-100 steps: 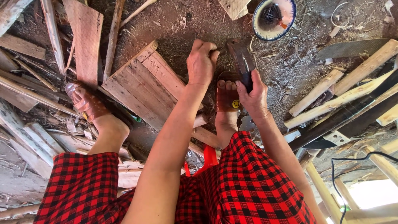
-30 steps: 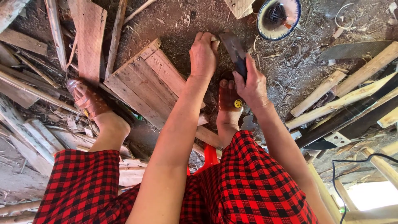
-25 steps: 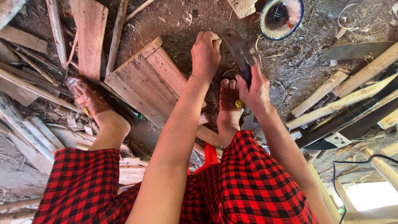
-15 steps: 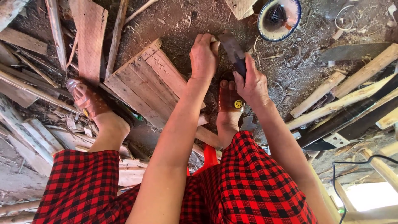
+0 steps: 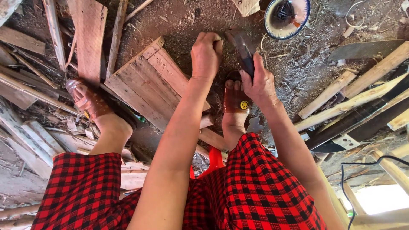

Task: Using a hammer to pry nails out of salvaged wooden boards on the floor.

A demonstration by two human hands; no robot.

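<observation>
My left hand is clenched into a fist down at the dirt floor, just past the top corner of the slatted wooden panel. It seems to pinch something small against the ground to keep it steady, but the knuckles hide it and I cannot tell what it is. My right hand is wrapped tight around the handle of a dark tool, whose head points up and toward the left fist, almost touching it — held close, I judge, so the working end lands right where the fist pins things down.

The tool looks dark and worn, with a broad flat head and a narrower grip; whether it is a hatchet or a heavy knife I cannot say for sure. My right foot sits in a brown sandal directly under the right hand, and the left sandal rests well apart among scrap boards — a wide, braced stance. A blue-rimmed round bowl lies near the tool's head, and light wooden poles lie to the right.
</observation>
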